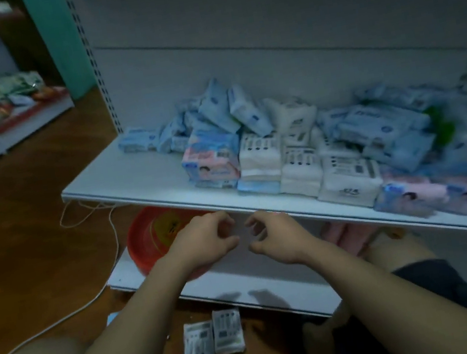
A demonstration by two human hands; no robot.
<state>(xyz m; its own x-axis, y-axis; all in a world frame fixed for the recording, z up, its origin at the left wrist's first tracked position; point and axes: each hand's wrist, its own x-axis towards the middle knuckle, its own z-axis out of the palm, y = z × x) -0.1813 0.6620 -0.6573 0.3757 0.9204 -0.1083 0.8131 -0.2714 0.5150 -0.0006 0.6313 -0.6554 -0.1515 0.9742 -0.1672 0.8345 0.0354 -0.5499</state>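
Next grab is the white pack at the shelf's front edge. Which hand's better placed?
Right, probably. The right hand hovers empty below the shelf edge, on the side of the white pack; the left hand, also empty, sits farther left and would have to cross it.

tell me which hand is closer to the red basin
Left. The left hand overlaps the right edge of the red basin in this view; the right hand sits further right, beyond the left hand, clear of it.
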